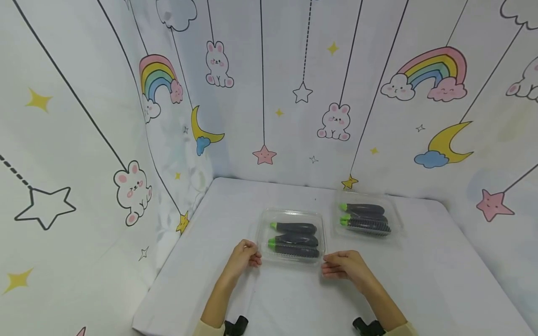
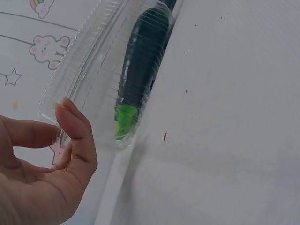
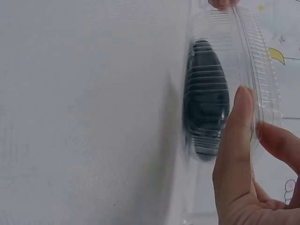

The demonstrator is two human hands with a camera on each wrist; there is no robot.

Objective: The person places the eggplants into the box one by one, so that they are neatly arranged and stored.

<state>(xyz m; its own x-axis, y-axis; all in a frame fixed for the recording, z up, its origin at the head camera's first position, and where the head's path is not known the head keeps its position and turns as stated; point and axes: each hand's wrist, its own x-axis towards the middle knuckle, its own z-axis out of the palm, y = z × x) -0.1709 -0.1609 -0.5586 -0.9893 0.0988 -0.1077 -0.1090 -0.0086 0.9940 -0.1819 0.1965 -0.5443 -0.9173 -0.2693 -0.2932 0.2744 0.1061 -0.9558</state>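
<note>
A clear plastic clamshell box [image 1: 294,215] with a ribbed lid sits on the white table. Inside lie several dark, eggplant-like pieces [image 1: 296,227] with bright green stem ends pointing left. At the near left corner, my left hand [image 1: 245,256] pinches the box's rim between thumb and fingers; the left wrist view shows that hand [image 2: 51,164] close up. My right hand [image 1: 345,267] pinches the rim at the near right corner, with thumb and finger meeting on it in the right wrist view. One dark piece [image 3: 206,98] shows through the box's ribbed wall there.
Behind and to the right stands a second clear box [image 1: 395,210] with similar dark pieces [image 1: 364,218] in it. A white cloth covers the table [image 1: 294,303]. Printed curtains [image 1: 286,70] with rabbits, stars and rainbows enclose the left, back and right.
</note>
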